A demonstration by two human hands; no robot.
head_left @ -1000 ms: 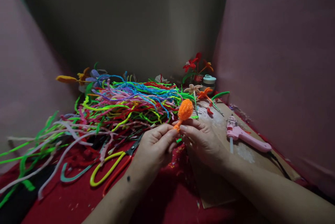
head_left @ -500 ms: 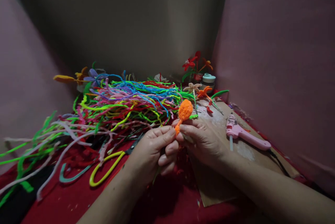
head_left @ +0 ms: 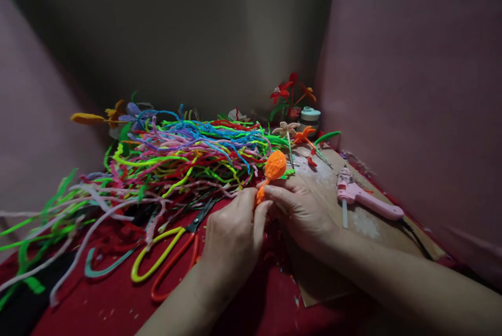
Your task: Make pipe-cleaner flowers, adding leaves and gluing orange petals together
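Observation:
An orange pipe-cleaner piece (head_left: 275, 165) stands upright between my hands, with a rounded, flat head and a narrow neck leading to a wound lower end. Fingers of my left hand (head_left: 237, 228) are closed on that lower end, the back of the hand turned toward me. On the other side, my right hand (head_left: 300, 210) pinches the piece at its neck with thumb and fingertips. Both hands hide what lies below the wound part. Scissors (head_left: 192, 226) with one yellow and one orange-red handle lie just left of my left hand.
A large heap of coloured pipe cleaners (head_left: 196, 147) spreads across the back and left. At right, a pink glue gun (head_left: 366, 200) rests on a brown board (head_left: 325, 278). Finished flowers (head_left: 306, 137), a lidded jar (head_left: 309, 119) and red cloth (head_left: 102, 299) are around.
My left hand has rolled over, its back now toward me and its fingers lower on the orange piece. The scissors' orange-red handle has come into sight. The view has shifted slightly.

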